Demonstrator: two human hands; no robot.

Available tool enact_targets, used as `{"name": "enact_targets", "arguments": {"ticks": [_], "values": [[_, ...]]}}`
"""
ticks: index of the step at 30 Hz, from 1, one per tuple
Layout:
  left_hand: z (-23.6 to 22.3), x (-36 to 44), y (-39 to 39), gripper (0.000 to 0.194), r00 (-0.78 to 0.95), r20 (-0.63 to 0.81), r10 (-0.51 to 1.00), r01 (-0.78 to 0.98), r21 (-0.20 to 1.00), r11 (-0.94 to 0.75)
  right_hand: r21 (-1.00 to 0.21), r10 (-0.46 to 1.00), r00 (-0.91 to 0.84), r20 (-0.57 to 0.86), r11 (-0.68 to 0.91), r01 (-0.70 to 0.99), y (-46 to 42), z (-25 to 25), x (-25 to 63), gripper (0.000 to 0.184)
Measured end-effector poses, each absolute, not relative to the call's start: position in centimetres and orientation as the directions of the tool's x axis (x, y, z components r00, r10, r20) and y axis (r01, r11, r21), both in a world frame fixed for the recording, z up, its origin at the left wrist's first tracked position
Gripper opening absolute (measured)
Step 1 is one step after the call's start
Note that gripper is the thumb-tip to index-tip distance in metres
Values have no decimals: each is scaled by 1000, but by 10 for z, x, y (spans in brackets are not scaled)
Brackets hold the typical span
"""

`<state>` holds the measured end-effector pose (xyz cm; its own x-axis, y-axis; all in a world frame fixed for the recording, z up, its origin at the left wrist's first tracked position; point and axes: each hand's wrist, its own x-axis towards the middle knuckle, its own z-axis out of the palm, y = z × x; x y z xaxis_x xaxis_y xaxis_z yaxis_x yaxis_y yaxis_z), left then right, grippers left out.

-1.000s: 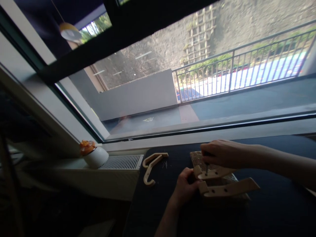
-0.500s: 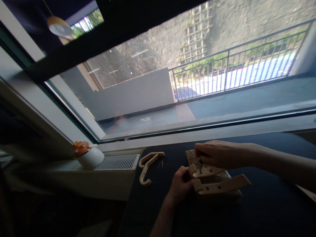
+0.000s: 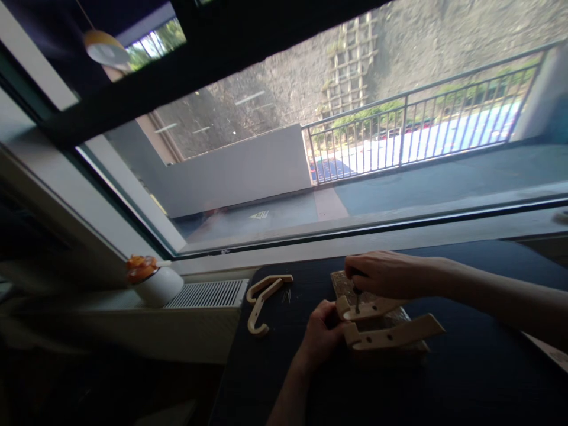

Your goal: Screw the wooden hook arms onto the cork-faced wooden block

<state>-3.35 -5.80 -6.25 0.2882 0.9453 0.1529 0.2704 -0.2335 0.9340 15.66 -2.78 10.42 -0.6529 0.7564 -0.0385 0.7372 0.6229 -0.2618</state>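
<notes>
My right hand (image 3: 377, 273) is closed around the dark handle of a screwdriver (image 3: 357, 299). Its shaft points down at the far wooden hook (image 3: 366, 310), where the tip meets the wood near the hook's left end. With thumb and fingers curled, my left hand (image 3: 322, 334) grips the left end of that hook. A second wooden hook (image 3: 399, 336), with two dark holes, lies alongside it nearer me. Both rest on a rough, shiny brownish block (image 3: 339, 283). Part of the block and most of the screwdriver handle are hidden.
Two more wooden hooks (image 3: 257, 316) lie at the dark table's (image 3: 275, 373) left side, beside several thin screws or nails (image 3: 286, 294). A white pot with an orange top (image 3: 160, 287) stands on the sill by a vent grille (image 3: 208, 294). A large window (image 3: 248, 160) rises behind.
The whole view has shifted slightly, so things sit a little further left. Both hands keep their places on the hook and screwdriver.
</notes>
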Motion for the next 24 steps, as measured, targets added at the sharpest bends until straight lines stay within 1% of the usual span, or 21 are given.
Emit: {"name": "enact_targets", "arguments": {"ticks": [3, 6, 9, 12, 14, 17, 19, 21, 24], "values": [[-62, -33, -57, 22, 295, 155, 943, 270, 933, -238, -290, 749, -663, -14, 631, 719, -26, 101, 160, 24], [-60, -33, -57, 21, 291, 154, 944, 266, 935, -235, -271, 757, -653, 13, 631, 727, -25, 97, 159, 26], [-59, -32, -58, 18, 284, 150, 947, 275, 934, -230, -195, 781, -624, 29, 617, 763, -25, 99, 156, 31], [-59, -32, -58, 19, 288, 141, 947, 271, 937, -222, -130, 776, -630, 4, 625, 769, -27, 106, 154, 31], [-60, -33, -58, 20, 289, 143, 946, 265, 938, -223, -142, 756, -654, -18, 646, 750, -27, 109, 154, 27], [-60, -33, -58, 20, 289, 142, 947, 257, 941, -219, -197, 723, -690, -25, 673, 713, -26, 111, 157, 20], [-60, -33, -58, 21, 293, 140, 946, 253, 943, -218, -215, 716, -697, -27, 677, 704, -25, 109, 158, 20], [-59, -32, -58, 20, 293, 139, 946, 253, 943, -217, -193, 729, -684, -25, 668, 718, -25, 107, 157, 23], [-60, -32, -58, 19, 284, 134, 949, 259, 943, -211, -119, 761, -649, -21, 642, 757, -24, 105, 151, 30]]}}
